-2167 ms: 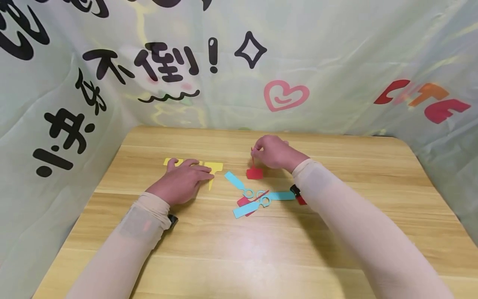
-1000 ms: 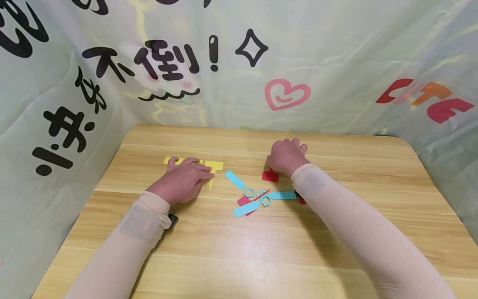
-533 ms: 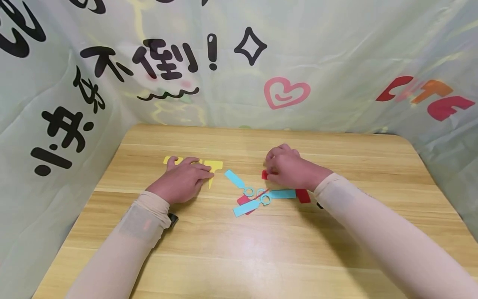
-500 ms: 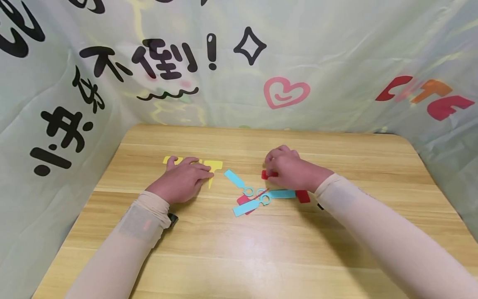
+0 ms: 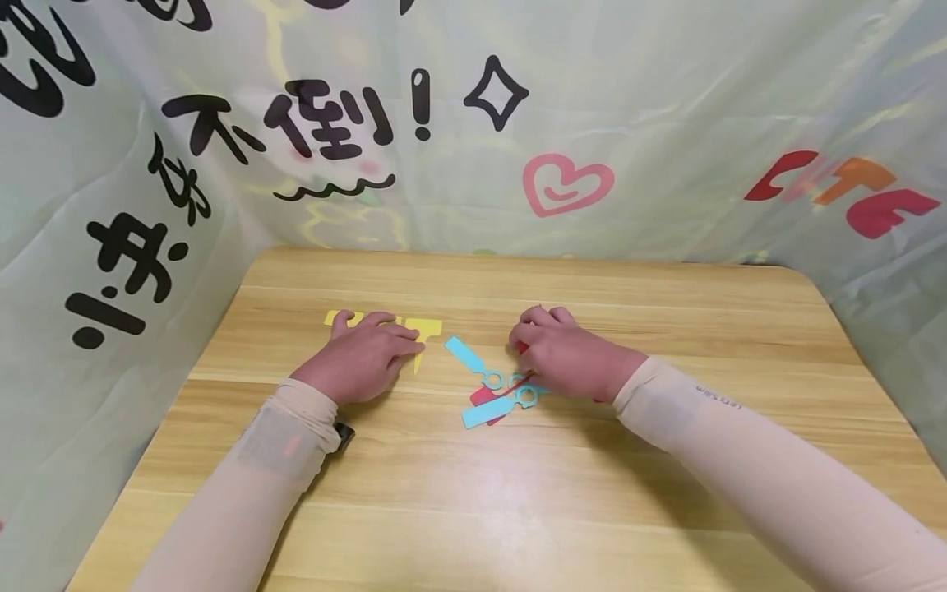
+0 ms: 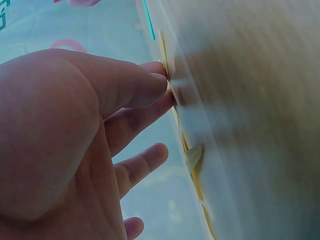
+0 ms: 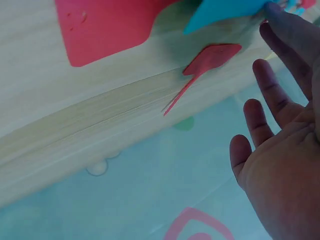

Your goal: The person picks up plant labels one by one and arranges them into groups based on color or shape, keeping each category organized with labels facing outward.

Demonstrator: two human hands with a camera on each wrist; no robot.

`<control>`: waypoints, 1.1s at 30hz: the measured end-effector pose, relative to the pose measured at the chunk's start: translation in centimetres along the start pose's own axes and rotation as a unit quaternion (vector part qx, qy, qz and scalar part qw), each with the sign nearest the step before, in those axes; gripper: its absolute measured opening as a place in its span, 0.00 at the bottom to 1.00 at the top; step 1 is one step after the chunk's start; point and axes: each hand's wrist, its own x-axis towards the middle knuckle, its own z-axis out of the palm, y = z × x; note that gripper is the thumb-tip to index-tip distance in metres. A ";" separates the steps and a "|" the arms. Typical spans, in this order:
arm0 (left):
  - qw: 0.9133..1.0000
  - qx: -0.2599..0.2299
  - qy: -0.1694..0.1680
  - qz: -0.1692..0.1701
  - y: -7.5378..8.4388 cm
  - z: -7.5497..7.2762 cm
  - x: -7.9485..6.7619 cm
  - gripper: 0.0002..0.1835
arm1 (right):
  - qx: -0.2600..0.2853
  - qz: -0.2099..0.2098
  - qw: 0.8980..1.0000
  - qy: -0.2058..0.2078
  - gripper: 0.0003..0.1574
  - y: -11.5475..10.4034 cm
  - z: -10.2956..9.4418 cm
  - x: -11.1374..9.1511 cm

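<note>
My left hand (image 5: 362, 362) rests, fingers spread, on a row of yellow T-shaped plant labels (image 5: 423, 327). In the left wrist view, thumb and fingertips touch a yellow label's edge. My right hand (image 5: 565, 358) is low over the right side of the loose pile. In the right wrist view, thumb and index fingertips are at the narrow end of a blue ring-ended label (image 7: 225, 15); whether they pinch it I cannot tell. Behind it lies a red label (image 7: 215, 55) with a thin stem. The other fingers are loosely extended.
Two more blue labels (image 5: 464, 355) lie between the hands, one crossing a red label (image 5: 484, 395). Another red label (image 7: 105, 30) lies nearer in the right wrist view. A printed cloth (image 5: 666, 123) stands behind the wooden table (image 5: 444, 510).
The right hand held a red label by its stem, shifted it rightward and let it go on the table. It then came down and nearer to the blue labels. The left hand stayed put.
</note>
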 end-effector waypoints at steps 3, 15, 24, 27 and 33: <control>1.000 0.002 -0.003 0.000 0.1 0.0 0.1 0.18 | -0.026 -0.006 1.000 0.006 0.03 0.0 0.2 0.0; 1.000 -0.004 -0.003 -0.004 -0.1 0.2 0.2 0.18 | -0.054 -0.046 0.997 0.027 0.11 0.4 0.0 0.1; 1.000 -0.009 -0.007 -0.008 -0.2 0.2 0.2 0.18 | -0.105 -0.078 0.990 0.052 0.11 0.5 -1.3 -0.2; 1.000 -0.008 -0.006 -0.009 -0.4 0.2 0.2 0.18 | -0.120 -0.078 0.988 0.062 0.08 0.6 -1.8 -0.3; 1.000 -0.007 -0.010 -0.011 -0.6 0.4 0.1 0.18 | -0.135 -0.073 0.986 0.060 0.13 1.2 -2.7 -0.7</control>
